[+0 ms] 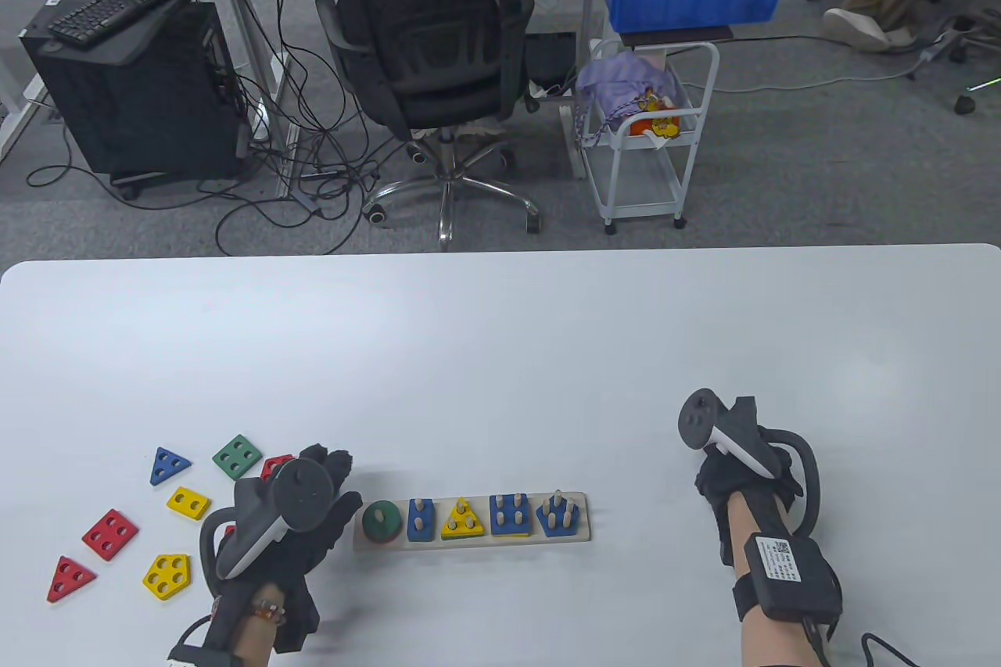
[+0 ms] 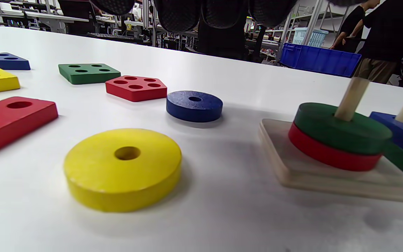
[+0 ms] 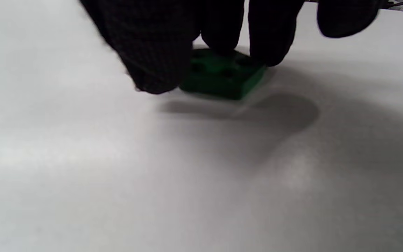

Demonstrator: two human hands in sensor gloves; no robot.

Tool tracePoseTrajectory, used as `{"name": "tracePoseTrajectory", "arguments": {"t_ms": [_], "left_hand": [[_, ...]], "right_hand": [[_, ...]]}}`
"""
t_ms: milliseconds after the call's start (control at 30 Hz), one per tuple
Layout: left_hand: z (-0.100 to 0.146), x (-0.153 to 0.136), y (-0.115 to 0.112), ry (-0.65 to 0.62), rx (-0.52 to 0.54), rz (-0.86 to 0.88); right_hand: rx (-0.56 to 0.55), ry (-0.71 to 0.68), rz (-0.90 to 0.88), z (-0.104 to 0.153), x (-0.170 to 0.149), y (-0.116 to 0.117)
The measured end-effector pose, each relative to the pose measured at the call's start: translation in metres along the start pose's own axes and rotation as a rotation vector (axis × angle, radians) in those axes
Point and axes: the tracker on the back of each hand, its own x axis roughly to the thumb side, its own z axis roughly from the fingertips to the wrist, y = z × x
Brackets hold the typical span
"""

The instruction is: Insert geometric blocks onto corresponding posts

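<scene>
1. The peg board lies near the table's front edge, between the hands; its left post carries a green disc over a red disc.
2. Only the left wrist view shows a yellow disc and a blue disc lying loose; the left hand hides them from above.
3. Left hand hovers, fingers relaxed, holding nothing.
4. Only the right wrist view shows a green block under the right hand; whether the fingertips pinch it, I cannot tell.
5. Bare table stretches beyond the board.

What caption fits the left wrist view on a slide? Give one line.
Loose yellow disc and blue disc lie on the table beside the peg board, where a green disc tops a red one.
</scene>
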Motion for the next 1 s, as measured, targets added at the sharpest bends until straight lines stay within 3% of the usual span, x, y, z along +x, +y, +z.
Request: {"name": "tracePoseTrajectory", "arguments": {"t_ms": [133,267,533,700,1000], "left_hand": [[0.0,0.0,-0.001,0.004,-0.006,-0.005],[0.0,0.001,-0.001,0.008,-0.009,-0.01],[0.0,0.0,0.0,0.012,-0.007,0.002],[0.0,0.0,0.0,0.012,-0.007,-0.004],[0.0,0.0,0.0,0.006,-0.002,0.001]], "right_hand": [[-0.129,-0.021,0.087,0.002,0.004,0.005],[-0.169,-0.073,0.167,0.005,0.009,0.007],[-0.258,-0.196,0.032,0.02,0.01,0.001],[-0.369,-0.445,0.005,0.052,0.046,-0.008],[-0.418,-0.753,0.012,0.104,0.115,-0.01]]}}
